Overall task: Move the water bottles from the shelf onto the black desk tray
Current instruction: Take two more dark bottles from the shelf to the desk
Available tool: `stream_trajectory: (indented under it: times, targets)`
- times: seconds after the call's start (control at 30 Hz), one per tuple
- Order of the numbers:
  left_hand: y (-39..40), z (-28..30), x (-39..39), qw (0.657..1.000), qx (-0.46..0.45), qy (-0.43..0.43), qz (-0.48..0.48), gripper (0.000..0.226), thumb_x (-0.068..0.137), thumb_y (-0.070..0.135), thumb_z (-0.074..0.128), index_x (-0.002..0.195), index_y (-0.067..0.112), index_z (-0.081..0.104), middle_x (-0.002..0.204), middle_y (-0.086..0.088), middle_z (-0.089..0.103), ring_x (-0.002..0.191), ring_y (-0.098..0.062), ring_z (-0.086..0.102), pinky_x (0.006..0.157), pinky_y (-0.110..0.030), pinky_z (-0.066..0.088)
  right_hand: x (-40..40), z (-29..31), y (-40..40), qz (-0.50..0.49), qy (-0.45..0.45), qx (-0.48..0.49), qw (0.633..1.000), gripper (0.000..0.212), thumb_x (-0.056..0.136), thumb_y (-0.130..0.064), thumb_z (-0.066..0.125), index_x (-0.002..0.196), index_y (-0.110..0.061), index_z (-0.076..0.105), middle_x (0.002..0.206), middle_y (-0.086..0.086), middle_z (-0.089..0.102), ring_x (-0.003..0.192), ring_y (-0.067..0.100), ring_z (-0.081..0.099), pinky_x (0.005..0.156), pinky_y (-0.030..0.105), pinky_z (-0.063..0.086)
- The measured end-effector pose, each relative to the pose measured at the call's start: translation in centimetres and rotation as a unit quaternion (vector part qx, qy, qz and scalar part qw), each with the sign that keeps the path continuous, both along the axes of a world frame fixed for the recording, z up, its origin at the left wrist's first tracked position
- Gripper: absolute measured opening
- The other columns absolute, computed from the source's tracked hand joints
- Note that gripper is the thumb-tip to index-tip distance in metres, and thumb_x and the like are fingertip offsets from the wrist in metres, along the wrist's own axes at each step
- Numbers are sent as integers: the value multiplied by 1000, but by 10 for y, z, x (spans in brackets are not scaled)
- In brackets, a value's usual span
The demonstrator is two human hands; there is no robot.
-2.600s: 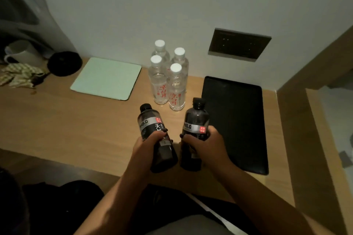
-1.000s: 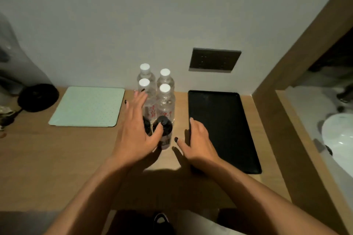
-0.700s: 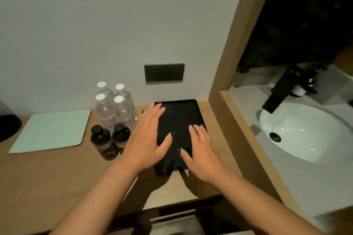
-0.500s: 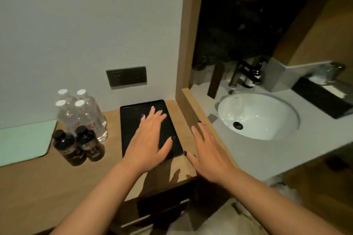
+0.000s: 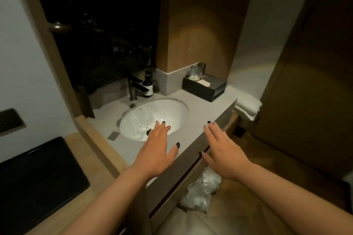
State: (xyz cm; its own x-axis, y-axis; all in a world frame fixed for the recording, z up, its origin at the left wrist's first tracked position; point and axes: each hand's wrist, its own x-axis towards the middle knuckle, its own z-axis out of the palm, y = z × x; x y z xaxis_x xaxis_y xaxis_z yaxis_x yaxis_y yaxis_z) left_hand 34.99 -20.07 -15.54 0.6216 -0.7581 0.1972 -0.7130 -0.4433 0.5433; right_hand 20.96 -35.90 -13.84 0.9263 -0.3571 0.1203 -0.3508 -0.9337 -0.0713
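The black desk tray lies at the lower left on the wooden desk, with nothing on the part I can see. No water bottle is in view. My left hand hovers with straight, spread fingers over the grey counter beside the white sink. My right hand is also flat and spread, in the air past the counter's front edge. Both hands hold nothing.
A black faucet and a dark pump bottle stand behind the sink. A black box with two glasses sits at the counter's back right, folded white towels beside it. A crumpled plastic bag lies below.
The view has swung right, from the desk to the sink counter. The bottles have left the view and the tray has slid to the lower left. Both hands moved off the tray.
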Motion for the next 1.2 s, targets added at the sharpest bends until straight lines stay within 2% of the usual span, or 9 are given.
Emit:
stream_trajectory:
  times: [0.3,0.43,0.5,0.6,0.77,0.9,0.97,1.1,1.2]
  targets:
    - [-113,17,3,995,29,44,-89,62,98,38,43,151,17,18,162,0,10,149,-13,-3,118,-32,9,-29,17,-102,-136,-45,15,990,79,95,-49,43,153,-13,2,161,4,2,148,21,0,118,34,12]
    - [-170,17,20,990,35,80,-111,59,97,38,46,147,17,24,157,-1,22,144,-19,23,112,-32,25,-14,15,-142,-156,-49,38,986,79,95,-47,43,153,-17,-2,161,2,-2,148,19,-2,117,33,14]
    - [-201,20,32,988,38,83,-125,59,96,38,47,146,18,25,156,-1,24,140,-20,30,109,-33,30,0,14,-162,-164,-52,54,984,79,95,-47,43,153,-19,-4,162,1,-3,148,17,-3,118,33,14]
    - [-249,26,56,987,37,71,-141,59,96,38,48,147,19,24,157,-1,23,142,-20,27,111,-36,30,23,14,-196,-178,-55,66,980,79,95,-48,43,153,-19,-3,162,0,-2,148,16,-2,118,34,15]
    - [-322,30,88,982,48,59,-174,60,97,37,47,148,18,22,161,-2,16,148,-19,12,114,-37,24,53,11,-256,-209,-69,71,973,77,95,-47,44,153,-19,2,161,-1,5,148,18,1,117,34,17]
    - [-374,22,99,977,55,63,-195,59,95,37,50,146,19,25,157,-3,23,143,-22,26,112,-40,32,66,7,-298,-240,-56,94,964,77,94,-46,45,153,-19,2,162,0,4,149,19,-2,118,39,17]
    - [-399,17,100,975,60,72,-200,60,96,36,50,147,19,24,158,-3,22,145,-22,24,112,-39,30,68,3,-319,-252,-42,104,961,78,94,-45,47,153,-19,2,162,0,4,149,19,-2,119,40,17]
    - [-452,11,92,970,69,89,-214,60,96,37,50,147,20,24,157,-1,24,139,-21,34,106,-33,35,63,-11,-362,-255,-23,103,961,81,93,-46,50,153,-21,1,161,-1,3,148,18,-3,119,39,18]
    - [-501,5,85,967,79,84,-225,62,96,38,50,148,19,22,157,-1,23,141,-20,30,109,-34,32,50,-18,-403,-248,-16,105,963,81,93,-46,49,153,-20,0,161,-1,2,148,17,-5,120,37,15]
